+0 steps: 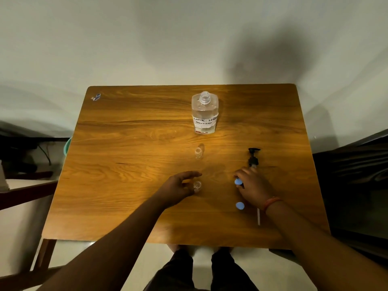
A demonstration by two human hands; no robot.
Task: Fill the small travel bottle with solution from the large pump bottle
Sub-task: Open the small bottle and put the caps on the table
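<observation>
Clear plastic, hard to read against the wooden table (126, 143): we count two small travel bottles. The near bottle (197, 185) stands upright and uncapped by our left hand (178, 189), whose fingers curl loosely around it; whether they actually grip it or only cup it we cannot tell. The far bottle (198, 153) stands alone at mid-table, faint, its contents unreadable.

The large bottle (204, 113) stands upright toward the back edge, neck open, pump removed, clear liquid inside, with a white handwritten label reading "contact lens solution", its last letters cut off by the curve.

The black pump (253, 158) lies on the table to the right; its tube (258, 217) runs under our right hand (253, 186), so the middle stretch is hidden. That hand's fingers are bent over a blue cap (238, 182); how firmly they hold it we cannot make out. A second blue cap (240, 206) lies apart, nearer us.

A small blue-and-white sticker (96, 97) sits at the far left corner, illegible.
</observation>
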